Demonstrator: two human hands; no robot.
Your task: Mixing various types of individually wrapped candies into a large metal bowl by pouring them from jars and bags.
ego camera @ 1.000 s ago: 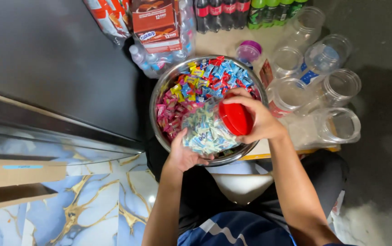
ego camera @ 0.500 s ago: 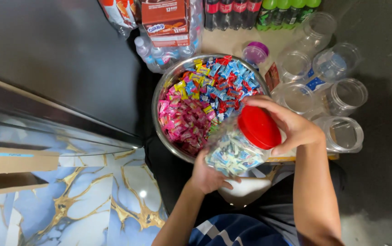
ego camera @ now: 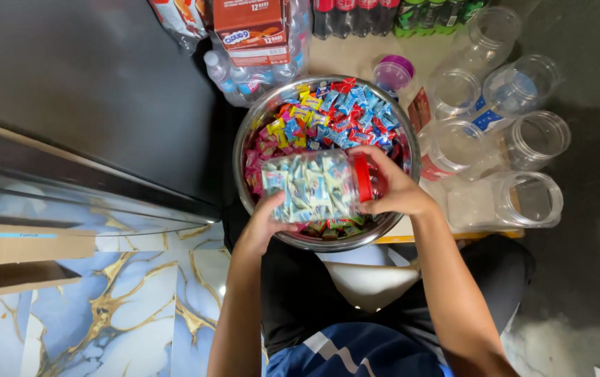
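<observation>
Two hands grip one clear jar, held on its side above the steel bowl. My left hand cups its base, fingers curled; my right hand closes around the red lid. The jar is packed with pale blue wrapped sweets. Empty jars lie right.

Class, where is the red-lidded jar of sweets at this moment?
In the head view, the jar lies sideways between the left hand and right hand, above the steel bowl.

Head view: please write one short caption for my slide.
Two bare hands, left hand and right hand, hold a candy-filled clear plastic jar sideways over a candy-filled steel bowl.
</observation>
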